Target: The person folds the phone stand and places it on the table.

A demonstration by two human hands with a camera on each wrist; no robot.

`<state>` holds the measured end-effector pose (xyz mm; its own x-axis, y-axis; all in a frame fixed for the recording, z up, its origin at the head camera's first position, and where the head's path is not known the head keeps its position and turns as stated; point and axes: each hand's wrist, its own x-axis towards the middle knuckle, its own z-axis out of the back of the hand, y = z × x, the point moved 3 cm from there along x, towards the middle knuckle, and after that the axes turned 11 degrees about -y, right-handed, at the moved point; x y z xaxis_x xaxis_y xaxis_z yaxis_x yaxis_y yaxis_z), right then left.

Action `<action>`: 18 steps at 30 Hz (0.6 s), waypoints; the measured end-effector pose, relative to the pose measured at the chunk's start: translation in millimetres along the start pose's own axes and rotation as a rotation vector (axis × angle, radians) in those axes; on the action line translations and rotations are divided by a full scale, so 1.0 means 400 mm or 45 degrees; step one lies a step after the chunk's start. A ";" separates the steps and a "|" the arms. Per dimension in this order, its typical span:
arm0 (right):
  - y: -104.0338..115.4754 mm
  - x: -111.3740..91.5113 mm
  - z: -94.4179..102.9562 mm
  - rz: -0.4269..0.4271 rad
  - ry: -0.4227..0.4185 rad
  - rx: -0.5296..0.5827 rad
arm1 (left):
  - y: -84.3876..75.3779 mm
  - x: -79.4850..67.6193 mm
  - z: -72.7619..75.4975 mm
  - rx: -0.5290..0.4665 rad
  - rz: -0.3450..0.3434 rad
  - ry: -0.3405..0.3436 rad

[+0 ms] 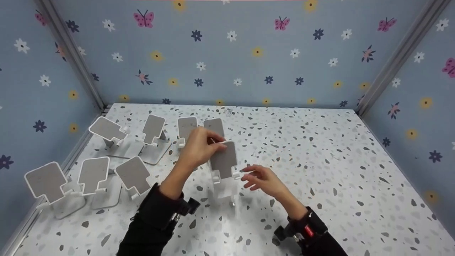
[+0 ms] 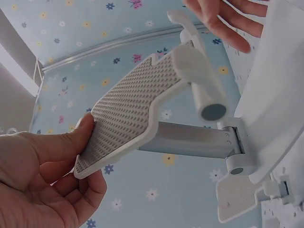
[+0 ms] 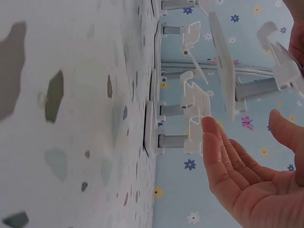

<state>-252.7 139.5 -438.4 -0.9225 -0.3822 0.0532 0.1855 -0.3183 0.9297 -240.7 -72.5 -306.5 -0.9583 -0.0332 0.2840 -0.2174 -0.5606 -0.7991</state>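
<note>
A white phone stand (image 1: 226, 161) with a grey textured pad is in my left hand (image 1: 199, 149). Thumb and fingers pinch the top edge of its holder plate (image 2: 126, 107), thumb on the grey pad. Below the plate, a grey metal arm (image 2: 190, 139) joins a white base (image 2: 273, 90) at a hinge. In the right wrist view that base (image 3: 223, 61) hangs off the tabletop. My right hand (image 1: 263, 181) is just right of the stand's lower lip hooks, its fingers spread and gently bent, holding nothing.
Several similar phone stands stand on the speckled white table (image 1: 302, 153): a front-left group with one stand (image 1: 93, 175), and a back row with another (image 1: 154, 128). Two back stands (image 1: 187, 125) are partly behind my left hand. Blue flowered panels (image 1: 231, 64) enclose the table.
</note>
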 end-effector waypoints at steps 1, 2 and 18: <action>0.003 0.000 -0.005 -0.015 0.006 0.017 | -0.013 0.001 -0.004 -0.013 -0.014 0.001; 0.006 0.000 -0.009 -0.032 0.007 0.031 | -0.026 0.001 -0.008 -0.027 -0.029 0.003; 0.043 -0.027 -0.025 -0.168 -0.148 0.332 | -0.073 -0.021 -0.053 -0.214 -0.204 -0.051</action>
<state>-236.1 129.6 -426.5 -0.9682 -0.2459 -0.0464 -0.0172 -0.1196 0.9927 -230.2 -38.3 -296.8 -0.9014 0.0103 0.4328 -0.3975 -0.4160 -0.8179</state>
